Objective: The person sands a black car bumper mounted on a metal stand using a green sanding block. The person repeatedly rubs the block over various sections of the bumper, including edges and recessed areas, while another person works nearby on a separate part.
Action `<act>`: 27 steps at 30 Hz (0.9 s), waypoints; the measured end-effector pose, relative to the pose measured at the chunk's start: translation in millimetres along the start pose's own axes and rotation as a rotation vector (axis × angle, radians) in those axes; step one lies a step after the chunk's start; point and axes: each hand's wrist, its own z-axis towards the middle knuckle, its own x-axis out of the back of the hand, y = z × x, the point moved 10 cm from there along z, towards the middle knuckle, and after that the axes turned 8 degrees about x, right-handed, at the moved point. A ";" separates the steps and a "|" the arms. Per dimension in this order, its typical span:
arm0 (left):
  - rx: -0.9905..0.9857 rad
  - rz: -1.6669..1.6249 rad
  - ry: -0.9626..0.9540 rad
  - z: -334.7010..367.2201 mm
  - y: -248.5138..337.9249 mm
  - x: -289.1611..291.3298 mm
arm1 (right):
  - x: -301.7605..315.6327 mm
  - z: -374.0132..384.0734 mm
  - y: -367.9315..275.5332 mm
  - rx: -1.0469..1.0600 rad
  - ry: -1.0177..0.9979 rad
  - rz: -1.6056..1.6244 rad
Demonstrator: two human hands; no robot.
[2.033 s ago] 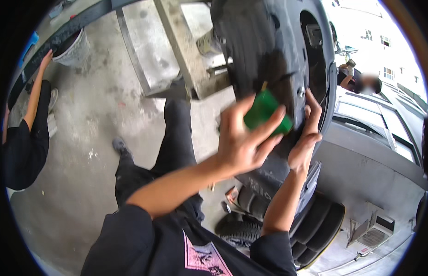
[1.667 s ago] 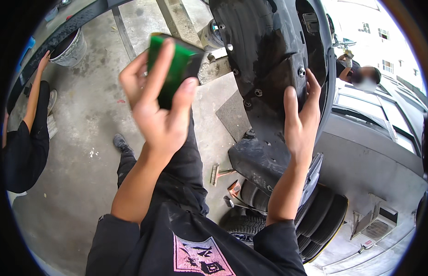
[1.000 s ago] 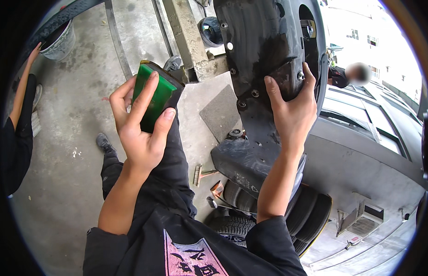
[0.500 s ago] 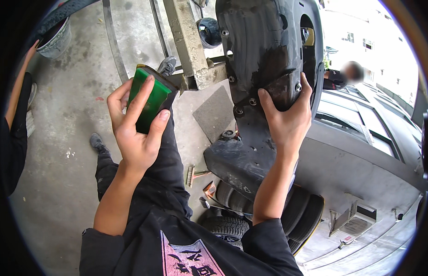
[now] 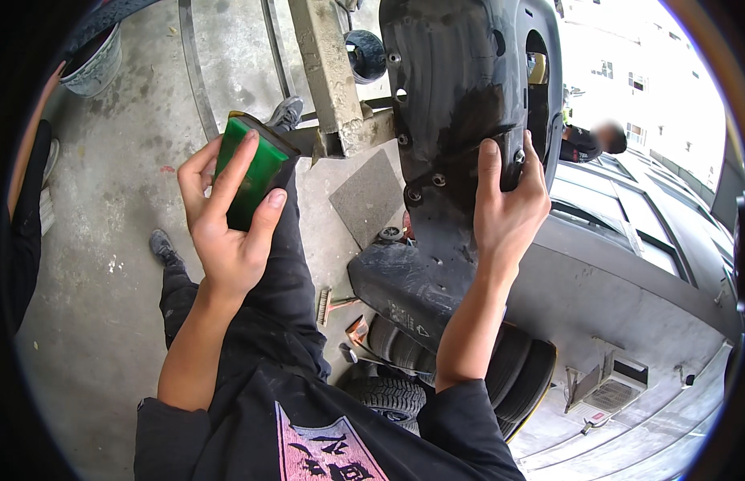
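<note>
My left hand (image 5: 232,220) is closed around a green sanding block (image 5: 256,170), index finger stretched along its face and thumb on the near edge. Dark sheet with a yellowish edge shows along the block's far side; it looks like sandpaper. The block is in the air, apart from the part on the right. That part is a large dark grey car bumper (image 5: 436,56), scuffed and with several holes. Over a dark, wet-looking patch lies my right hand (image 5: 508,204), thumb and index finger stretched and apart beside a ridge. Its other fingers are mostly hidden.
A worn post (image 5: 328,76) stands beyond the sanding block, with a dark bucket (image 5: 364,56) beside it. Tyres (image 5: 388,393) and a brush (image 5: 324,306) lie below the bumper. Another person's arm (image 5: 37,144) is at far left near a bucket (image 5: 96,68); another person (image 5: 585,144) is at right.
My right thumb has slid right and slightly up over the bumper, closer to the index finger. My left hand stays on the sanding block and has shifted slightly left. The view has moved a little.
</note>
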 end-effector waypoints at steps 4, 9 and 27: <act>0.015 0.033 -0.044 -5.3 -1.1 -5.2 | 1.8 -0.1 1.8 0.062 0.076 -0.024; 0.004 0.052 -0.072 -7.6 3.2 -11.1 | 3.3 -1.9 5.0 0.044 0.110 -0.022; -0.082 -0.051 -0.122 -16.1 34.9 -38.2 | 6.3 -0.1 2.9 -0.088 0.074 0.027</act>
